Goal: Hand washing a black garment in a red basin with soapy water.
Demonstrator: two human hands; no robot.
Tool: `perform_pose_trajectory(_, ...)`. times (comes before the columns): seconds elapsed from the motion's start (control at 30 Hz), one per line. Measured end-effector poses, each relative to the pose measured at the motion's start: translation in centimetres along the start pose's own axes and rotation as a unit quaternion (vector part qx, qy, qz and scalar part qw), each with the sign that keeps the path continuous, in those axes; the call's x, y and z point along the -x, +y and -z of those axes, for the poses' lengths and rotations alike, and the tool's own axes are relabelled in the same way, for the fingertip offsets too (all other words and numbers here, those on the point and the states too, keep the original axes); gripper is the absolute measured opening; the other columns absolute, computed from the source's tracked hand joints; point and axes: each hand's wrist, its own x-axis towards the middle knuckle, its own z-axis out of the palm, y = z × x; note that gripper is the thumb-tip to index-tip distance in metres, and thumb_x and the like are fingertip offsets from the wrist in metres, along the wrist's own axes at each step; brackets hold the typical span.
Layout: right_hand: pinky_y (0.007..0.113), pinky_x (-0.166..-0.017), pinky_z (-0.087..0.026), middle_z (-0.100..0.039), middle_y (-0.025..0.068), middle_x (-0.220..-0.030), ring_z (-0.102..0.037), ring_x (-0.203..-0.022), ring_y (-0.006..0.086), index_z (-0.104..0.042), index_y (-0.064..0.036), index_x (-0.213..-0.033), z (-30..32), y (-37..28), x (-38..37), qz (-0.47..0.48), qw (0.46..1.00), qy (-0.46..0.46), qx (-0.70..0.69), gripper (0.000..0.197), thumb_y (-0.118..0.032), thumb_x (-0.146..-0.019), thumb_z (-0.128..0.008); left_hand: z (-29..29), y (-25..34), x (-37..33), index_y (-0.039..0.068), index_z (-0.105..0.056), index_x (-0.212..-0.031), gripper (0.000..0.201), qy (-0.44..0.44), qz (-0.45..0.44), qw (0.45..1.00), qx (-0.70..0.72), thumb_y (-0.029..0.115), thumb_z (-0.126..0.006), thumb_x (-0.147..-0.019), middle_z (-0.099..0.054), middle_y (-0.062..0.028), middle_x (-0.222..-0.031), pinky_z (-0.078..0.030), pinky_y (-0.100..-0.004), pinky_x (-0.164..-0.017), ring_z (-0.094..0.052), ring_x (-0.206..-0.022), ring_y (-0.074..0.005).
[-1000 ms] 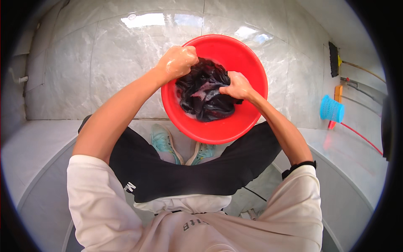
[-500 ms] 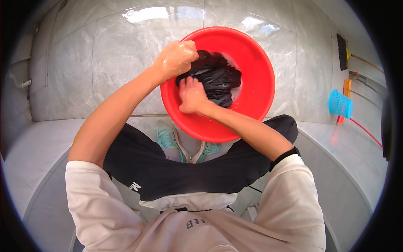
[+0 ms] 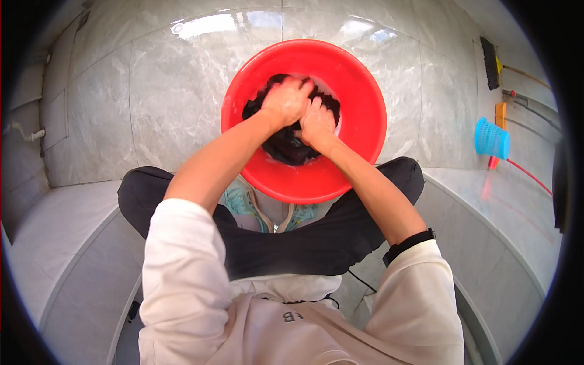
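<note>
Head view: on the near side of the basin (image 3: pixel 366 121), a person in a pale shirt (image 3: pixel 267 331) and black trousers (image 3: pixel 292 252) sits with knees parted. A dark band (image 3: pixel 409 246) circles the right arm, and a thin black cord (image 3: pixel 362 281) runs below the trousers. Pale green shoes (image 3: pixel 242 205) stand close under the basin's near rim.

Both hands are inside the basin, side by side on the wet black cloth (image 3: pixel 292 151), which lies bunched on its bottom, left of its centre, with some suds beside it. Left hand (image 3: pixel 288 101): fingers bent and slightly parted, somewhat blurred, pressed to the cloth; whether they grip it cannot be told. Right hand (image 3: pixel 317 124): fingers reaching forward, a little spread, on the cloth; grip likewise cannot be determined.

Surface: glossy grey marbled tiles (image 3: pixel 176 115) extend left, right and beyond the basin, divided by thin seams; one seam meets its far rim. Paler ledges (image 3: pixel 480 201) flank its near side, with curved edges. Bright reflections (image 3: pixel 208 26) lie beyond it.

Room: well right of the basin are a blue perforated basket (image 3: pixel 491 139), an orange bar (image 3: pixel 500 114) and a black-bristled broom (image 3: pixel 488 64). Well left of it, a white pipe (image 3: pixel 29 132) shows by the wall.
</note>
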Motion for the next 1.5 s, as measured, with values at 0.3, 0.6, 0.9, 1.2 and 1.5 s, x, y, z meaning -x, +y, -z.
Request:
perform_pose_trajectory(0.3, 0.054, -0.117, -0.008, -0.015, 0.0244, -0.157, -0.006, -0.144, 0.0451, -0.023, -0.0078, -0.152, -1.4, 5.5, -2.4, -0.020, 0.931, -0.161, -0.327, 0.095, -0.057, -0.077, -0.056, -4.3, -0.1, 1.7, 0.021, -0.031, -0.150, 0.059, -0.011, 0.170, 0.985, -0.027, 0.041, -0.043, -0.096, -0.043, -0.0180, -0.143, -0.040, -0.0630, -0.096, -0.039, -0.134, -0.0371)
perform_pose_trajectory(0.6, 0.063, -0.098, -0.037, -0.035, 0.0147, -0.146, -0.025, -0.136, 0.0454, -0.045, -0.0176, -0.140, -7.2, 0.6, -0.8, -0.172, 0.952, 0.195, -0.160, 0.055, -0.042, -0.092, -0.050, -7.4, 1.3, 4.5, 0.025, -0.052, -0.132, 0.052, 0.029, 0.276, 0.956, -0.091, 0.043, -0.055, -0.083, -0.042, -0.0123, -0.143, -0.041, -0.0650, -0.085, -0.038, -0.127, -0.0462)
perform_pose_trajectory(0.9, 0.059, -0.109, -0.025, -0.045, 0.0253, -0.142, -0.044, -0.128, 0.0416, -0.052, -0.0055, -0.133, -13.8, 5.0, -4.2, -0.184, 0.877, -0.141, -0.421, 0.063, -0.050, -0.091, -0.039, -11.6, -0.5, 2.6, 0.008, -0.053, -0.132, 0.061, -0.169, 0.425, 0.887, 0.061, 0.042, -0.055, -0.081, -0.052, -0.0221, -0.134, -0.038, -0.0521, -0.103, -0.046, -0.126, -0.0403)
perform_pose_trajectory(1.2, 0.054, -0.107, -0.032, -0.050, 0.0274, -0.135, -0.047, -0.126, 0.0376, -0.054, -0.0044, -0.131, -13.3, 9.4, -9.4, -0.098, 0.885, -0.211, -0.402, 0.059, -0.045, -0.090, -0.044, -10.8, -2.3, -1.4, 0.008, -0.055, -0.131, 0.058, -0.148, 0.348, 0.920, 0.104, 0.038, -0.055, -0.081, -0.056, -0.0207, -0.130, -0.039, -0.0476, -0.104, -0.049, -0.124, -0.0378)
perform_pose_trajectory(1.5, 0.048, -0.103, -0.039, -0.055, 0.0284, -0.127, -0.051, -0.121, 0.0379, -0.054, -0.0026, -0.131, -10.1, 7.0, -9.2, -0.031, 0.998, -0.012, -0.057, 0.058, -0.042, -0.089, -0.049, -4.9, -3.7, -4.8, 0.008, -0.058, -0.128, 0.054, -0.224, 0.253, 0.938, 0.075, 0.034, -0.056, -0.081, -0.059, -0.0189, -0.127, -0.042, -0.0416, -0.103, -0.053, -0.122, -0.0348)
